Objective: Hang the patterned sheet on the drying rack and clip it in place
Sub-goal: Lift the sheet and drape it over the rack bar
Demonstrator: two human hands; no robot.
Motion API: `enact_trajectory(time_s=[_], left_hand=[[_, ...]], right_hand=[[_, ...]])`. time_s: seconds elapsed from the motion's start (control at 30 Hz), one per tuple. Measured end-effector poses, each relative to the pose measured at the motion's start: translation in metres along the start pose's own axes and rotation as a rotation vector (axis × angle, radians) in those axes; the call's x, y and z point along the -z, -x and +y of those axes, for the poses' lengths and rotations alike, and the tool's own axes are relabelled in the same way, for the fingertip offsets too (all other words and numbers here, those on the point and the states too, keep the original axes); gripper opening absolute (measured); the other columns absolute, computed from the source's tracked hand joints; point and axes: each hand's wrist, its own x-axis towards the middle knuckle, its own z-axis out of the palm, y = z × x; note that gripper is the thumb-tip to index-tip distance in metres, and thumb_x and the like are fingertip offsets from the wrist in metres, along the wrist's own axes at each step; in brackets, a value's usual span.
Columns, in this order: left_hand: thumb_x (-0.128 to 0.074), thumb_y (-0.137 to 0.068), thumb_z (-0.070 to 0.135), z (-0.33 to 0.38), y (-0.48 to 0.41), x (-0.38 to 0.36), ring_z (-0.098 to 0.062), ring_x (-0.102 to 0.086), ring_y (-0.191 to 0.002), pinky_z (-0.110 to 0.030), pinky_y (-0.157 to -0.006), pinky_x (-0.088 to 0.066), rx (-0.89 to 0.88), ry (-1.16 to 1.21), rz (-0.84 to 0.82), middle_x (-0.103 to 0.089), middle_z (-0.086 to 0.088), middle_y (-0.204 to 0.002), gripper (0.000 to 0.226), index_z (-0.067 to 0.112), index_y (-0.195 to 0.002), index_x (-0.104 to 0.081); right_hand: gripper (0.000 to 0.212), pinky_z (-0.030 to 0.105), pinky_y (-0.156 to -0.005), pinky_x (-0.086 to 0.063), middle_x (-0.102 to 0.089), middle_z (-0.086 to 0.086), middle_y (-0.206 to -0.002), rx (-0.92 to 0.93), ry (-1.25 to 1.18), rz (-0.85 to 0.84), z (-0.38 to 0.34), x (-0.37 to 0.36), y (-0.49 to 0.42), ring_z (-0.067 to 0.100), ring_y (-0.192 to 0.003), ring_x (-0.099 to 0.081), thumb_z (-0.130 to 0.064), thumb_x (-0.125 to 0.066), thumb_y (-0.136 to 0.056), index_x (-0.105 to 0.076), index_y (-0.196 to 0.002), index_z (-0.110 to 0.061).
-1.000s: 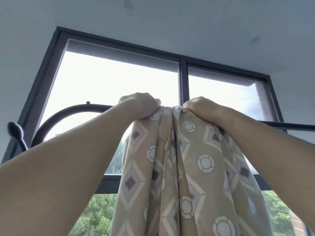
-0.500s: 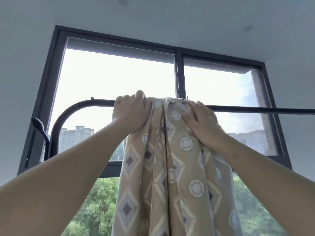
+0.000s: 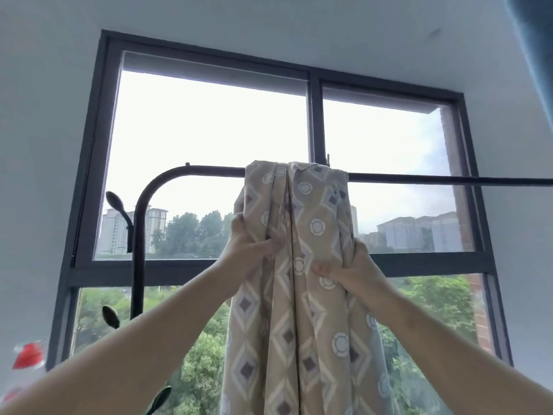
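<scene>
The patterned sheet [image 3: 302, 223], beige with diamonds and white rings, hangs bunched over the black top bar of the drying rack [image 3: 419, 178]. Its folds fall straight down past the bottom of the view. My left hand [image 3: 244, 250] grips the left folds well below the bar. My right hand [image 3: 350, 269] grips the right folds at about the same height. Both arms reach up from below. No clip is in view.
The rack's bar curves down into a black upright post [image 3: 138, 235] at the left, with rounded hooks [image 3: 115, 200] on it. A large dark-framed window [image 3: 312, 121] is right behind the rack. Something red and blurred [image 3: 28, 354] sits at the lower left.
Both hands have slid down from the bar along the sheet and now hold it lower. The sheet stays draped over the bar. The view has tilted down.
</scene>
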Motion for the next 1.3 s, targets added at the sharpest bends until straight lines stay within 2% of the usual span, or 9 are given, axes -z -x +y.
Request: enact_trajectory(time_s=[0.13, 0.23, 0.4, 0.5, 0.57, 0.77, 0.9, 1.1, 1.3], left_hand=[[-0.075, -0.077, 0.013, -0.015, 0.012, 0.006, -0.017, -0.065, -0.084, -0.021, -0.061, -0.056, 0.102, 0.036, -0.112, -0.064, -0.008, -0.105, 0.045, 0.012, -0.114, -0.051], [-0.073, -0.079, 0.016, -0.02, 0.022, 0.014, -0.022, -0.067, -0.078, -0.03, -0.072, -0.058, 0.176, -0.034, -0.164, -0.071, -0.014, -0.099, 0.028, 0.006, -0.104, -0.065], [-0.072, -0.079, 0.016, -0.033, 0.04, 0.012, -0.025, -0.068, -0.092, -0.033, -0.076, -0.058, 0.211, 0.172, -0.271, -0.067, -0.011, -0.11, 0.045, 0.017, -0.118, -0.052], [-0.074, -0.073, 0.021, -0.038, 0.043, 0.008, -0.027, -0.066, -0.101, -0.037, -0.082, -0.057, 0.246, 0.212, -0.301, -0.066, -0.011, -0.116, 0.057, 0.019, -0.123, -0.048], [-0.073, -0.076, 0.016, -0.036, 0.043, 0.008, -0.025, -0.068, -0.091, -0.035, -0.078, -0.058, 0.234, 0.162, -0.295, -0.069, -0.013, -0.107, 0.044, 0.011, -0.116, -0.057], [-0.07, -0.081, 0.008, -0.039, 0.044, 0.002, -0.023, -0.068, -0.075, -0.032, -0.07, -0.059, 0.226, 0.16, -0.173, -0.071, -0.014, -0.093, 0.027, 0.0, -0.106, -0.065], [-0.069, -0.08, 0.005, -0.047, 0.058, -0.002, -0.019, -0.072, -0.074, -0.028, -0.06, -0.058, 0.268, 0.24, -0.279, -0.074, -0.006, -0.088, 0.026, 0.01, -0.105, -0.063], [-0.069, -0.08, 0.002, -0.061, 0.062, 0.002, -0.023, -0.07, -0.078, -0.032, -0.069, -0.059, 0.296, 0.176, -0.278, -0.073, -0.012, -0.095, 0.019, 0.006, -0.098, -0.066], [-0.064, -0.084, 0.002, -0.066, 0.061, -0.001, -0.018, -0.07, -0.063, -0.026, -0.053, -0.056, 0.296, 0.269, -0.163, -0.073, -0.007, -0.077, 0.009, 0.003, -0.093, -0.066]], right_hand=[[0.03, 0.024, -0.07, -0.056, -0.071, 0.001, -0.09, -0.077, 0.011, -0.08, 0.007, -0.002, 0.017, 0.013, -0.078, -0.068, -0.02, -0.082, -0.07, -0.065, -0.095, -0.015], [0.011, 0.028, -0.071, -0.057, -0.074, 0.006, -0.084, -0.068, -0.041, -0.028, 0.015, -0.001, 0.024, 0.017, -0.073, -0.069, -0.013, -0.078, -0.074, -0.072, -0.083, -0.014], [0.018, 0.027, -0.059, -0.057, -0.074, 0.007, -0.083, -0.119, -0.304, -0.078, 0.017, -0.005, 0.035, 0.019, -0.067, -0.071, -0.005, -0.07, -0.079, -0.067, -0.096, -0.011], [0.04, 0.033, -0.068, -0.057, -0.071, 0.009, -0.097, -0.113, -0.303, -0.101, 0.02, -0.009, 0.041, 0.023, -0.082, -0.07, -0.006, -0.076, -0.074, -0.055, -0.108, -0.013], [0.047, 0.034, -0.071, -0.057, -0.071, 0.006, -0.099, -0.109, -0.283, -0.091, 0.02, -0.008, 0.043, 0.022, -0.085, -0.07, -0.008, -0.079, -0.071, -0.053, -0.11, -0.015], [0.026, 0.031, -0.07, -0.057, -0.076, 0.003, -0.087, -0.156, -0.188, -0.215, 0.019, -0.003, 0.051, 0.02, -0.08, -0.072, -0.01, -0.076, -0.075, -0.068, -0.099, -0.014], [0.025, 0.036, -0.079, -0.056, -0.075, 0.009, -0.092, -0.231, -0.222, -0.307, 0.027, -0.01, 0.059, 0.025, -0.087, -0.071, -0.012, -0.074, -0.078, -0.068, -0.102, -0.01], [0.031, 0.033, -0.075, -0.058, -0.075, 0.008, -0.091, -0.234, -0.21, -0.231, 0.037, -0.016, 0.062, 0.023, -0.083, -0.072, -0.015, -0.076, -0.076, -0.066, -0.105, -0.012], [0.008, 0.032, -0.068, -0.058, -0.074, 0.008, -0.077, -0.256, -0.258, -0.138, 0.038, -0.016, 0.059, 0.023, -0.07, -0.069, -0.009, -0.069, -0.082, -0.07, -0.09, -0.007]])
